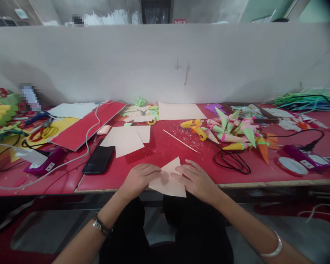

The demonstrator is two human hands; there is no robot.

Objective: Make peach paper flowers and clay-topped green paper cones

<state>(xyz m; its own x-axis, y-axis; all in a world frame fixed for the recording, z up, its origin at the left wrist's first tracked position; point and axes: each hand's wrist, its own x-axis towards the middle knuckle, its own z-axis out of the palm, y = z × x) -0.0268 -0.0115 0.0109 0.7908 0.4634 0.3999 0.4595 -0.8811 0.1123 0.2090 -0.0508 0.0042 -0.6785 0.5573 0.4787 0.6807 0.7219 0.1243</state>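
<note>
Craft workshop: red tabletop (143, 178) held a yellow glue gun (194, 128), scissors (45, 132), paper sheets (129, 138), colored paper cones (232, 128), scraps.

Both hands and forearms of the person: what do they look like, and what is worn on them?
The left hand and right hand are ungloved, the forearms sleeveless. A dark, chunky bracelet with silvery pieces circles the left wrist; a smooth, silvery bangle sits on the right forearm.
</note>
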